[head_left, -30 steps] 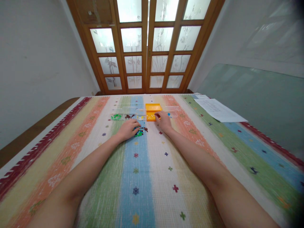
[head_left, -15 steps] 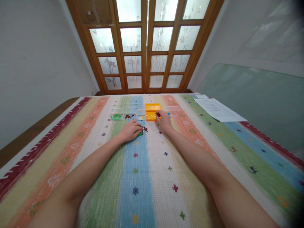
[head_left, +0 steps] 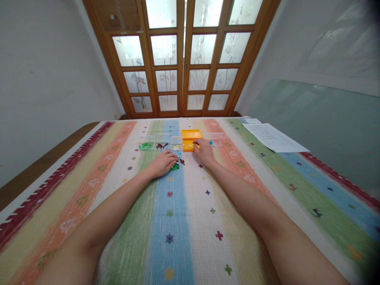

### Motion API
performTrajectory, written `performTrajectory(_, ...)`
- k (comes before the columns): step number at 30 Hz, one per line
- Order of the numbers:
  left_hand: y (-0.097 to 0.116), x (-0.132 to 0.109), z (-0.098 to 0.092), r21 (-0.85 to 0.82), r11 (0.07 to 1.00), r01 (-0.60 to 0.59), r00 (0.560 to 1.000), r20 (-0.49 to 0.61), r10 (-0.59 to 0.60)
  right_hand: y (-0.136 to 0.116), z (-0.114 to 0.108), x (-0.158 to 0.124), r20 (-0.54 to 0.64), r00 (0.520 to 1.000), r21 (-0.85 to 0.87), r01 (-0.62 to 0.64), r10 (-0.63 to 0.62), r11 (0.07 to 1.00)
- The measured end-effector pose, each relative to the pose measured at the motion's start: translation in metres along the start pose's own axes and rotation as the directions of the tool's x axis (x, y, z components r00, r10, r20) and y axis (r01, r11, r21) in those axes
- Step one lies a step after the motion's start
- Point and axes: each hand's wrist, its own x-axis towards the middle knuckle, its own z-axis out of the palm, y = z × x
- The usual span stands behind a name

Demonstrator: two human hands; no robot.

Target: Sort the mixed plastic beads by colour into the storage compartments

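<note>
My left hand rests palm down on the striped cloth, fingers curled over a small heap of coloured beads. My right hand lies just in front of the orange tray, fingertips pinched at the tray's near edge; what they hold is too small to name. A row of clear compartments left of the tray holds green, dark red and yellow pieces. Another clear box with a few blue pieces stands right of the tray.
A striped tablecloth covers the table. A printed paper sheet lies at the far right. A glass pane leans on the right wall. Wooden glazed doors stand behind the table.
My left hand has slid slightly right over the bead heap. My right hand dipped towards the orange tray's edge and stays there.
</note>
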Motion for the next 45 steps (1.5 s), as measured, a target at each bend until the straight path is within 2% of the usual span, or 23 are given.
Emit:
performTrajectory(10, -0.013, -0.004, -0.002, -0.073, 0.994, 0.081, 0.975, -0.203, -0.094, -0.006, 0.001, -0.001, 0.065, 0.995, 0.024, 0.07, -0.071, 0.997)
performTrajectory(13, -0.022, -0.007, -0.003, -0.074, 0.99, 0.121, 0.955, -0.262, -0.137, -0.009, 0.002, -0.003, 0.144, 0.984, 0.03, 0.101, -0.104, 0.994)
performTrajectory(22, -0.06, -0.02, -0.005, -0.021, 0.945, 0.326, 0.893, -0.323, -0.315, -0.033, 0.002, -0.012, 0.423, 0.886, -0.063, 0.236, -0.188, 0.97)
performTrajectory(27, -0.067, -0.022, -0.004, 0.017, 0.935, 0.354, 0.887, -0.324, -0.33, -0.045, 0.0, -0.015, 0.529, 0.841, -0.152, 0.224, -0.113, 0.963)
performTrajectory(34, -0.07, -0.023, -0.001, 0.05, 0.934, 0.354, 0.888, -0.33, -0.319, -0.043, 0.0, -0.014, 0.527, 0.843, -0.205, 0.253, -0.111, 0.945)
performTrajectory(40, -0.072, -0.023, 0.0, 0.06, 0.933, 0.356, 0.891, -0.323, -0.319, -0.039, 0.0, -0.013, 0.495, 0.868, -0.236, 0.172, -0.034, 0.957)
performTrajectory(45, -0.059, -0.021, -0.005, 0.058, 0.945, 0.321, 0.905, -0.314, -0.288, -0.039, -0.001, -0.014, 0.47, 0.883, -0.243, 0.126, 0.003, 0.962)
